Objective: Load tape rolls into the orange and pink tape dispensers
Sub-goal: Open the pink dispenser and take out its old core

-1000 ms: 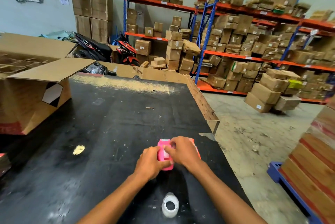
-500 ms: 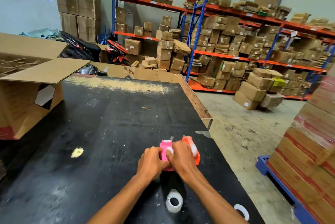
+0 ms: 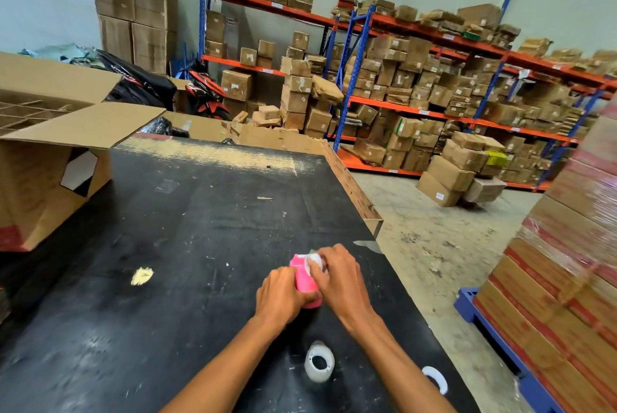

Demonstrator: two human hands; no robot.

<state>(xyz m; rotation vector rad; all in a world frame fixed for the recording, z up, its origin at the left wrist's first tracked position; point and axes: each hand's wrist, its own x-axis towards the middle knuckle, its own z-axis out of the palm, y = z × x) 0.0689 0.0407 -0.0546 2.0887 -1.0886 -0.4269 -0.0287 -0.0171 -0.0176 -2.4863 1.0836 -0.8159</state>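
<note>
The pink tape dispenser stands on the black table, held between both hands. My left hand grips its left side and base. My right hand covers its right side, with the fingers pressing a clear tape roll at the dispenser's top. The orange dispenser is hidden behind my right hand. A loose clear tape roll lies on the table near me, between my forearms. A white ring, either a tape core or a thin roll, lies beside my right forearm.
An open cardboard box sits on the table's left side. The table's right edge drops to the concrete floor. A wrapped pallet of boxes stands close on the right. Shelves of cartons fill the background.
The camera view shifted slightly. My right hand moved over the orange dispenser, which showed half a second ago and is now hidden. Both hands stay on the pink dispenser.
</note>
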